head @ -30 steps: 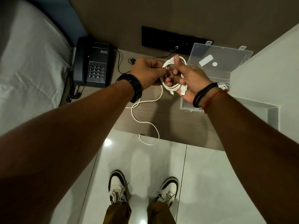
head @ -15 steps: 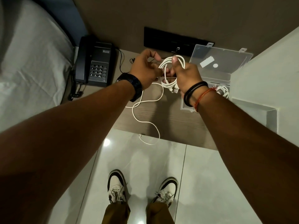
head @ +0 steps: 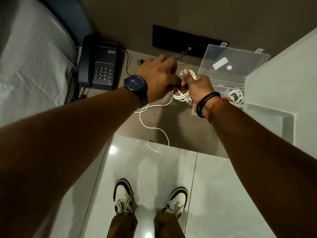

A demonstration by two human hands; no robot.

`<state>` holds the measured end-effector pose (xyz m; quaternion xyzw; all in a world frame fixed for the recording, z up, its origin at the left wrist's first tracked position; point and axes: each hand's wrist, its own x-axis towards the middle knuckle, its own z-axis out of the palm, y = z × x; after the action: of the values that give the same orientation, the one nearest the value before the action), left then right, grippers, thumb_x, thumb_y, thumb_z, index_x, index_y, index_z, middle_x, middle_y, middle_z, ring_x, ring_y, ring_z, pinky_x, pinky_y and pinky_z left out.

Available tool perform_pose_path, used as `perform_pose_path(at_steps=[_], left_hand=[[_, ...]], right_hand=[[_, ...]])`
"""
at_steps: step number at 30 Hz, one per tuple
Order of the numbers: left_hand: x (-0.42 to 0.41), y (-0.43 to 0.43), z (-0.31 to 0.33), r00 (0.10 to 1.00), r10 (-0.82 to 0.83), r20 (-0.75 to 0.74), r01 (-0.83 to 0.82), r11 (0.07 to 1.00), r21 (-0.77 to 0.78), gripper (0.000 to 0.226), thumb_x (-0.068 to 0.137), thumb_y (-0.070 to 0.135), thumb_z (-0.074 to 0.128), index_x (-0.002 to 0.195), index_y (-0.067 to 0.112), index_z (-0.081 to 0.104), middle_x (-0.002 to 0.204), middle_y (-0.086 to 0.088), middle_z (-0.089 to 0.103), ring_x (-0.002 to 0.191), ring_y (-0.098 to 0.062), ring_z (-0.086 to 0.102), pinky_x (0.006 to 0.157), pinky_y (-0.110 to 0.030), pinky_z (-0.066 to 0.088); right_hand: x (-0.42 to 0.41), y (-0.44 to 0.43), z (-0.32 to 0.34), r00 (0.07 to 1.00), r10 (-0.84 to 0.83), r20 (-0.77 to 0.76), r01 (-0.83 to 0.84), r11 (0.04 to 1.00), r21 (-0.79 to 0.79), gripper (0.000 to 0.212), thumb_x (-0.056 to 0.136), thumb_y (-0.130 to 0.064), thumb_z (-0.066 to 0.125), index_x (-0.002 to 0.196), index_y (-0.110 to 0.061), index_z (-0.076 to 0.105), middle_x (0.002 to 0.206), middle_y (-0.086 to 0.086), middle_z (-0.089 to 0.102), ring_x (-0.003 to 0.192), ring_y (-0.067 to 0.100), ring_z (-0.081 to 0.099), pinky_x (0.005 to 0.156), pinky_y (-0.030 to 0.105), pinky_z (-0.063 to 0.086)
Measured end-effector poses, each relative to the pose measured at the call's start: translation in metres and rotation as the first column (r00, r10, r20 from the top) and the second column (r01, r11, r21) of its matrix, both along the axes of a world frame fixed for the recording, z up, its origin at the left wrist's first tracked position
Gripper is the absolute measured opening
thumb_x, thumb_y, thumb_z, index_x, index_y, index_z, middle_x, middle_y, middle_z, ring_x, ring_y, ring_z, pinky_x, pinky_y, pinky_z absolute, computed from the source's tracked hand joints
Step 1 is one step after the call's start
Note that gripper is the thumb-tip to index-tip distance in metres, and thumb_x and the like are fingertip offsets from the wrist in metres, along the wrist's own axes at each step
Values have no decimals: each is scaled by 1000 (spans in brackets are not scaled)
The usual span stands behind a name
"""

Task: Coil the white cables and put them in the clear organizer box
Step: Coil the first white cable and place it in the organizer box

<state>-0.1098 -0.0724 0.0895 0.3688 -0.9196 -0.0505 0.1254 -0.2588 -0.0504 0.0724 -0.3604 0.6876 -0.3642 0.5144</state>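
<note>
**Cable coil being held over bedside table, organizer box standing open**

A white cable (head: 184, 96) is being held in loops by the right hand (head: 197, 84), whose fingers are being kept closed around the bundle, thumb raised along its upper side. The left hand (head: 157, 78) is being pressed against the same coil from the other side, fingers curled toward it; whether the cable is actually being pinched cannot be told, as the fingertips are hidden. A loose tail of the cable is being left trailing from the coil across the wooden table (head: 180, 124) and over its front edge. The clear organizer box (head: 223, 90) is being kept just beside the right hand, its lid (head: 233, 66) standing open toward the wall. 1 coiled white cable (head: 236, 98) is being stored in a right-hand compartment of the box. A black telephone (head: 101, 66) is being kept at the left of the table, well apart from the box. A watch (head: 135, 83) is being worn on the left wrist.
</note>
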Motion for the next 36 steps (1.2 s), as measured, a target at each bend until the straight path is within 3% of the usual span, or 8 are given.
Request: perform_pose_path(at_steps=[4, 13, 18, 25, 27, 30, 32, 36], left_hand=[[2, -4, 0, 968, -145, 203, 175, 975, -138, 19, 86, 20, 62, 104, 16, 67, 99, -14, 59, 86, -34, 54, 66, -40, 40], [-3, -12, 0, 941, -139, 307, 128, 990, 56, 27, 86, 30, 61, 113, 23, 62, 111, -9, 59, 101, -34, 49, 78, -44, 40], [-1, -11, -11, 983, -148, 111, 140, 987, 79, 22, 92, 22, 53, 110, 12, 60, 104, -15, 60, 93, -35, 54, 74, -43, 44], [5, 9, -19, 943, 126, -309, -60, 975, 214, 17, 87, 17, 55, 100, 8, 62, 93, -10, 67, 79, -22, 65, 71, -38, 56], [-2, 15, -19, 822, 347, -451, -202, 919, 339, 17, 88, 20, 57, 97, 8, 66, 87, -8, 70, 77, -20, 67, 72, -38, 58], [-19, 20, -17, 341, 752, -564, -278, 654, 704, 18, 89, 23, 60, 80, 10, 69, 74, -3, 71, 67, -11, 70, 65, -35, 60], [-29, 20, -18, 55, 896, -441, -117, 445, 888, 17, 90, 17, 61, 77, 8, 67, 74, -3, 70, 64, -11, 70, 61, -28, 60], [-32, 15, -13, -283, 942, -182, 157, 232, 960, 19, 92, 14, 58, 77, 3, 62, 74, -13, 67, 57, -21, 68, 62, -35, 61]], right_hand=[[5, 4, -3, 1000, -9, -28, 10, 999, 38, 47, 96, -40, 45, 56, -16, 52, 61, 7, 53, 69, 28, 54, 72, 44, 49], [9, 5, 1, 997, 35, -72, -30, 998, 59, 47, 95, -41, 46, 56, -15, 48, 70, 18, 50, 71, 33, 55, 80, 57, 53], [2, 5, -2, 980, -17, -199, 23, 999, 25, 48, 96, -41, 44, 54, -19, 43, 54, -1, 43, 50, 16, 42, 51, 22, 40], [2, 3, -3, 973, 26, -230, -30, 999, -15, 46, 97, -41, 41, 58, -18, 41, 56, -3, 39, 51, 11, 37, 50, 25, 31], [3, 3, -2, 978, -6, -208, -1, 999, -34, 45, 98, -40, 42, 58, -18, 41, 57, -2, 39, 52, 12, 37, 51, 26, 32], [4, 2, -1, 980, -26, -195, 14, 998, -61, 47, 98, -39, 41, 55, -20, 38, 54, -4, 36, 49, 11, 34, 49, 25, 30], [4, 0, 3, 985, -39, -170, 24, 995, -92, 47, 99, -38, 40, 54, -23, 38, 53, -6, 36, 48, 9, 33, 50, 24, 29], [7, -3, 13, 994, 34, -108, -52, 984, -169, 47, 99, -37, 40, 55, -22, 37, 53, -8, 36, 45, 4, 35, 52, 23, 32]])
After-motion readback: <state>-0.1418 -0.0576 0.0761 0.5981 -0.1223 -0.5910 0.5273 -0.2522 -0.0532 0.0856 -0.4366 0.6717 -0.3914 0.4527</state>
